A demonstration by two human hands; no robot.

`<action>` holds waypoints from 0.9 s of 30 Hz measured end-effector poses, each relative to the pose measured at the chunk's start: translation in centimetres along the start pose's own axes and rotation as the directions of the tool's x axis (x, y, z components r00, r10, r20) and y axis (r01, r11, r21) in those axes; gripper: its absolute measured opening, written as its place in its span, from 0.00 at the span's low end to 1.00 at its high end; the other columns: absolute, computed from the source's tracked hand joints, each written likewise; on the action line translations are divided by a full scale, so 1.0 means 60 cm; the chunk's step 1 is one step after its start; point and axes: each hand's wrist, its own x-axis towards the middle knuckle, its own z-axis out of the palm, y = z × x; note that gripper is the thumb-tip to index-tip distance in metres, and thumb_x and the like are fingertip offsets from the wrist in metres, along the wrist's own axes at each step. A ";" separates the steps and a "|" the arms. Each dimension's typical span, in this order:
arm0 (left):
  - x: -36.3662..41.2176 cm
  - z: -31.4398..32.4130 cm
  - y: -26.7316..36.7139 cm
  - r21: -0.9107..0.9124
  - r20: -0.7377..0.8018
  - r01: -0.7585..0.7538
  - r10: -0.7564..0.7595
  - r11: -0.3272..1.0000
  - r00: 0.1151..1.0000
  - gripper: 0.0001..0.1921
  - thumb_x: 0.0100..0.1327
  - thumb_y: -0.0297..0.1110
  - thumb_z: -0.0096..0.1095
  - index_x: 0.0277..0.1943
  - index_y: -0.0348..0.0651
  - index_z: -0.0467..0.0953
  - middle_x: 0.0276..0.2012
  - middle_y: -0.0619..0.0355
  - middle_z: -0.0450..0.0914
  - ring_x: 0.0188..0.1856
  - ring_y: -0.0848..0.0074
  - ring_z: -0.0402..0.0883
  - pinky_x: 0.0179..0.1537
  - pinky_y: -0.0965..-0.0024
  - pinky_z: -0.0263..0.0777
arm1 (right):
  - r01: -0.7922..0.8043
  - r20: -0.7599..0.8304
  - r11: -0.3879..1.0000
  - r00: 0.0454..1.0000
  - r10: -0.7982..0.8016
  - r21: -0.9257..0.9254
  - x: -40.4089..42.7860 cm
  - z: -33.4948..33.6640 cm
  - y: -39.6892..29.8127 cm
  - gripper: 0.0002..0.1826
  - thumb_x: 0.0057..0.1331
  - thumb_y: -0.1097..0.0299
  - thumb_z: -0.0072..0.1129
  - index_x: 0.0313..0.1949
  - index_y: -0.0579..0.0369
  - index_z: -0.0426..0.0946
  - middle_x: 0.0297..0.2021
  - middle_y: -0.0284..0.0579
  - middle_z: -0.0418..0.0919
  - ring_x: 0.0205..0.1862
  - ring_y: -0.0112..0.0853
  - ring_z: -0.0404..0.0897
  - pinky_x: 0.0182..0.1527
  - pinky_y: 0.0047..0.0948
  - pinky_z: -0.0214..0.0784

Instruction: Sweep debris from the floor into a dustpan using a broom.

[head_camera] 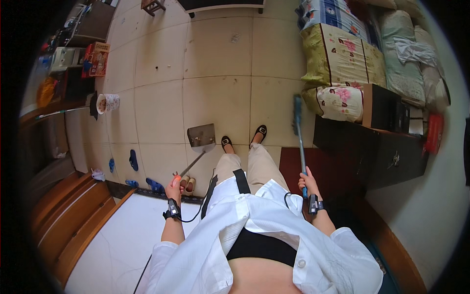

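Observation:
My left hand (174, 189) is closed round the upper end of a long-handled metal dustpan (201, 136). Its pan rests on the tiled floor left of my feet, with some dark debris in it. On the other side, my right hand (309, 182) grips the blue handle of a broom (298, 114). The broom's dark bristle head lies near the floor beside the bed's edge, right of my feet. Both tools point away from me. Small bits of litter (156, 67) are scattered on the tiles ahead.
A patterned waste bin (108, 103) stands at the left. Blue slippers (133, 160) and beige shoes (190, 185) lie on the floor at lower left. A floral-covered bed (345, 55) and a dark cabinet (371, 154) line the right. A low black-topped piece of furniture (222, 4) stands at the top.

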 end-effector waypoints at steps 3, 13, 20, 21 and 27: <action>-0.030 0.013 -0.005 -0.058 -0.044 -0.010 0.007 0.998 0.999 0.13 0.55 0.34 0.58 0.43 0.41 0.76 0.17 0.64 0.71 0.14 0.87 0.66 0.14 0.85 0.59 | 0.027 -0.157 0.981 0.988 0.003 0.191 0.044 0.012 -0.018 0.28 0.61 0.77 0.43 0.58 0.34 0.51 0.13 0.29 0.52 0.11 0.17 0.54 0.11 0.15 0.48; -0.110 0.046 -0.049 -0.134 -0.085 0.126 -0.139 0.983 0.987 0.13 0.56 0.34 0.56 0.45 0.44 0.76 0.14 0.64 0.70 0.12 0.86 0.65 0.13 0.84 0.58 | -0.111 0.240 0.940 0.970 0.032 0.322 0.232 0.278 -0.243 0.08 0.58 0.78 0.41 0.23 0.54 0.56 0.13 0.31 0.58 0.12 0.19 0.61 0.12 0.14 0.57; -0.136 0.056 -0.091 -0.184 -0.155 0.159 -0.188 0.970 0.970 0.16 0.54 0.38 0.59 0.45 0.44 0.76 0.14 0.64 0.69 0.13 0.86 0.65 0.14 0.84 0.58 | -0.182 0.162 0.981 0.972 0.168 0.073 0.216 0.371 -0.212 0.08 0.62 0.75 0.40 0.26 0.53 0.55 0.14 0.31 0.59 0.13 0.18 0.61 0.15 0.14 0.57; -0.137 0.060 -0.101 -0.195 -0.140 0.170 -0.199 0.966 0.970 0.17 0.52 0.40 0.61 0.45 0.42 0.76 0.14 0.65 0.68 0.13 0.86 0.64 0.14 0.84 0.58 | -0.192 0.158 0.981 0.969 0.187 0.012 0.213 0.373 -0.197 0.07 0.62 0.76 0.41 0.31 0.50 0.54 0.15 0.31 0.60 0.14 0.18 0.60 0.15 0.14 0.57; -0.120 0.040 -0.141 -0.262 -0.134 0.203 -0.244 0.943 0.961 0.14 0.55 0.38 0.59 0.45 0.46 0.76 0.13 0.64 0.69 0.12 0.86 0.64 0.14 0.84 0.58 | -0.147 0.145 0.965 0.973 0.181 -0.219 0.171 0.395 -0.133 0.19 0.62 0.76 0.43 0.48 0.37 0.53 0.17 0.29 0.59 0.14 0.16 0.59 0.14 0.13 0.55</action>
